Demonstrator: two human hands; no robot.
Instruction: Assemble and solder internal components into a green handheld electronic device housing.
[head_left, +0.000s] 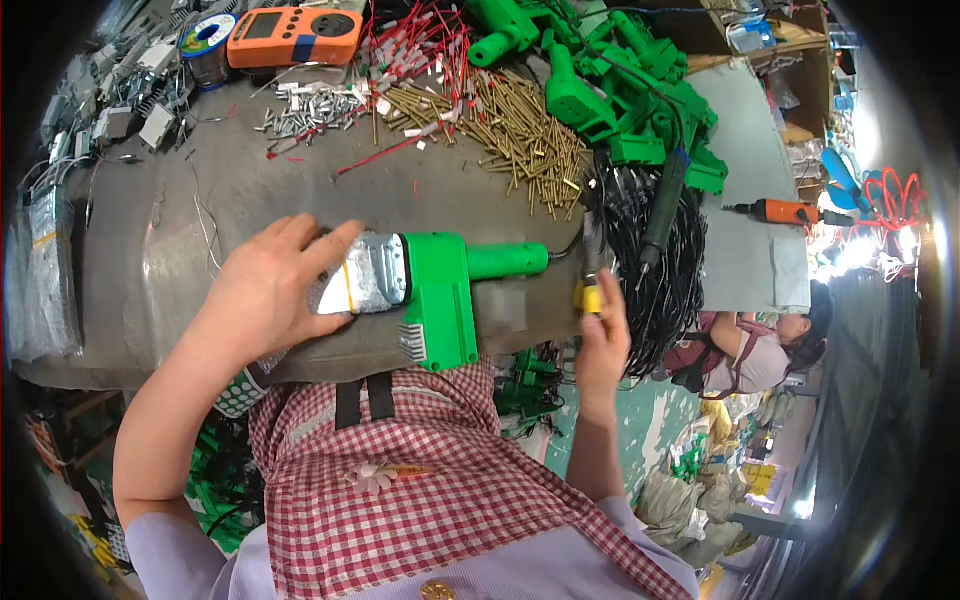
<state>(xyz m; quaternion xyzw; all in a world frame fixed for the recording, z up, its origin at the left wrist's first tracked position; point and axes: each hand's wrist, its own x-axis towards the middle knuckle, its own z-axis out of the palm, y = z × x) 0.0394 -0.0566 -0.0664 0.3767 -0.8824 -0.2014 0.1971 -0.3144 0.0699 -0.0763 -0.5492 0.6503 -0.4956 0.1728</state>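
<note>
My left hand (268, 288) presses down on the silver metal end of a green plastic tool (440, 290) that lies on the grey worktable (160, 250), its round handle pointing right. My right hand (602, 345) grips a powered screwdriver (592, 255) with a yellow collar, held upright just right of the green handle's tip. A dark cable runs from that handle end.
Brass pins (520, 125), red wires (420, 50) and small metal parts (310, 105) litter the table's far side. Green housings (620, 85) are piled beside a bundle of black cables (660, 270). An orange meter (295, 35) lies far left. Another person (760, 350) sits at right.
</note>
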